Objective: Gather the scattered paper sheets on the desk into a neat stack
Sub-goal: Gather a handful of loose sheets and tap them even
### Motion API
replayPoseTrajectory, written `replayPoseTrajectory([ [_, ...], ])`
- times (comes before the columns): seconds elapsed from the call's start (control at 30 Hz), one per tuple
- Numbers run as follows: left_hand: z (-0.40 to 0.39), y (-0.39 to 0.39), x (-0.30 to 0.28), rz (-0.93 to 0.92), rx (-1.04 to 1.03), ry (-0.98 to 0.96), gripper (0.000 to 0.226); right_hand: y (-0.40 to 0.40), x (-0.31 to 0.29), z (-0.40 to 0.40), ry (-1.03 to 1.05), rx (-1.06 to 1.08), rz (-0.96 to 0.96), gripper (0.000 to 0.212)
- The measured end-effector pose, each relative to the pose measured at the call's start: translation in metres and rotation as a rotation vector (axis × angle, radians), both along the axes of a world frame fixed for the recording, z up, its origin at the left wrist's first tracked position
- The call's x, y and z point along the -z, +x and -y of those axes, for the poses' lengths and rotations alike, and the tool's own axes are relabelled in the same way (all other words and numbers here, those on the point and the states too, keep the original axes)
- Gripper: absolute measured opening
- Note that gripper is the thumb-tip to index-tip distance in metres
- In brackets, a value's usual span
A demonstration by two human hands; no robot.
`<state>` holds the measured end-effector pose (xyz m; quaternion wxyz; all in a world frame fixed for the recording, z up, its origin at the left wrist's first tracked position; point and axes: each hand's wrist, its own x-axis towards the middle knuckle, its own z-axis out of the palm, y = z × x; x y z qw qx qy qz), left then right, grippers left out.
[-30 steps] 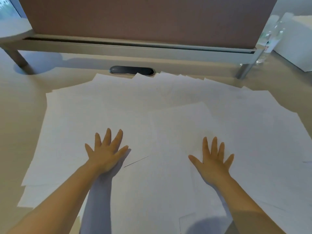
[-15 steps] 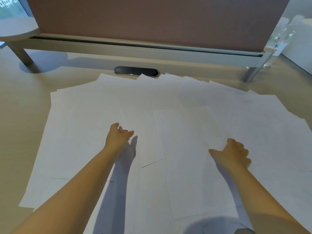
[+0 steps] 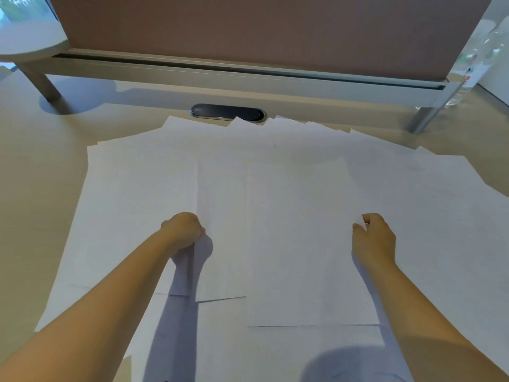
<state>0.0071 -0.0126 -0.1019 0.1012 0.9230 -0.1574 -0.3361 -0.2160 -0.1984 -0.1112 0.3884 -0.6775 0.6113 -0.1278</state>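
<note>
Here, the scattered white paper sheets (image 3: 275,216) fan toward the frame's top, the curled left hand (image 3: 183,230) and right hand (image 3: 373,238) each pinching a sheet edge at centre.

Paper sheets (image 3: 289,188): white, blank as far as visible, many, lying flat and overlapping in a loose fan across the desk (image 3: 33,188). Far edges splay at differing angles near the desk's oval cable port (image 3: 228,113); one corner overlaps its front rim. Uppermost sheet (image 3: 300,244) lies roughly square to the viewer in the middle, near edge straight. A second sheet (image 3: 220,230) just left of it, partly tucked under, near edge slightly lifted. Spread runs past the right and bottom frame edges.
</note>
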Motion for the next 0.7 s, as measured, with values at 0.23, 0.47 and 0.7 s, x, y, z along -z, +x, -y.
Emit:
replayPoseTrajectory([
  [0.23, -0.013, -0.012, -0.008, -0.129, -0.287, -0.094, 0.045, 0.031, 0.000, -0.015, 0.174, -0.126, 0.016, 0.036],
  [0.47, -0.014, -0.023, -0.005, -0.290, -0.438, -0.394, 0.048, 0.037, 0.011, -0.026, 0.238, -0.161, 0.116, 0.043],
  [0.7, -0.016, -0.001, -0.003, 0.007, -0.446, -0.504, 0.014, 0.062, 0.016, -0.028, 0.234, -0.159, 0.277, 0.030],
])
